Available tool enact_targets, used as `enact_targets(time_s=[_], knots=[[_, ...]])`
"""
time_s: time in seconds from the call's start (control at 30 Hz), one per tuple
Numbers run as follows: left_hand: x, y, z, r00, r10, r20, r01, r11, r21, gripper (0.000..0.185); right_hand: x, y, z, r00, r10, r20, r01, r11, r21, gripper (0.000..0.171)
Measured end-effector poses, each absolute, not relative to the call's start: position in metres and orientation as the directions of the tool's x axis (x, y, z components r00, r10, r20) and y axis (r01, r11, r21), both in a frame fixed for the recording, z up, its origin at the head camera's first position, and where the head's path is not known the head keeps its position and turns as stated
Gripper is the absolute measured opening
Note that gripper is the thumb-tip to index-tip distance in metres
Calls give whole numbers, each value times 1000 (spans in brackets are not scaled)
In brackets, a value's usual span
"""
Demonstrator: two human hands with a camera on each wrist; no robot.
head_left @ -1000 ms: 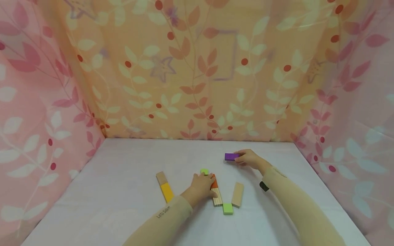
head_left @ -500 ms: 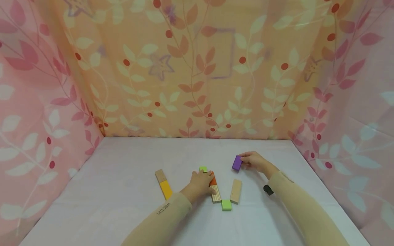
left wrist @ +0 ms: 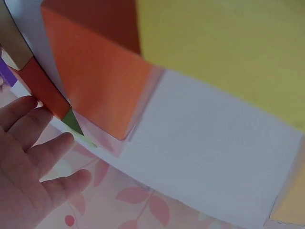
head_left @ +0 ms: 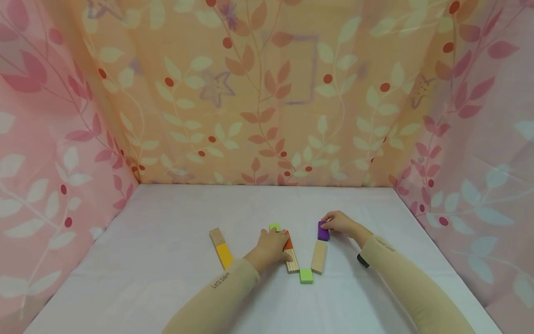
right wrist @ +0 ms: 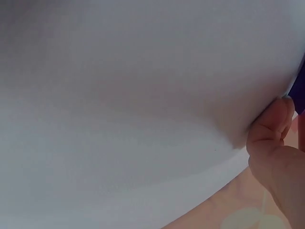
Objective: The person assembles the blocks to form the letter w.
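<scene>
My right hand [head_left: 340, 223] pinches a purple block [head_left: 323, 231] at the far end of a plain wooden block [head_left: 319, 257]. In the right wrist view only a dark sliver of the purple block [right wrist: 299, 90] shows beside the fingertips. My left hand [head_left: 270, 250] lies with fingers spread beside an orange block [head_left: 289, 241] and a striped wooden block [head_left: 292, 262], which stand end to end. A green block [head_left: 274, 227] peeks out beyond the left fingers. Another green block [head_left: 306, 276] sits at the near end of the striped and plain blocks.
Further left, a yellow block [head_left: 225, 255] adjoins a wooden block [head_left: 217, 236], partly behind the left sleeve. The left wrist view shows another orange block [left wrist: 95, 76] close to the camera. Patterned curtains [head_left: 267, 93] border the white table [head_left: 179, 208].
My right hand has turned the purple block from crosswise to lengthwise and brought it nearer, against the plain wooden block's far end. The left hand has stayed in place.
</scene>
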State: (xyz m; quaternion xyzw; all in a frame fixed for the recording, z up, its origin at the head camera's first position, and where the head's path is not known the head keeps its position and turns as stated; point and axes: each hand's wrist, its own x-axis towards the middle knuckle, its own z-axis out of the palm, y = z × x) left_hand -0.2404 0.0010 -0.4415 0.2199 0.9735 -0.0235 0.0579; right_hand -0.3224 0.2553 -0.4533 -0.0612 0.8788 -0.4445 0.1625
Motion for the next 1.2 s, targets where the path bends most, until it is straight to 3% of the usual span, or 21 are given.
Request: enact_targets(time_s=[0.23,0.8,1.2], knots=[[-242,-2,-441,-898,421,-127,426,905,-12,77,-319,250,-451,-938,-242,-248,41,634,-773,16],[-243,-6,-438,-880,453,-144,465,883,-64,74,-318,245,-453,-935,-238,-264,46,654,-755,18],[-244,-10,-434,-875,455,-168,458,889,23,73,-323,243,-457,-938,-256,-233,12,648,-761,21]])
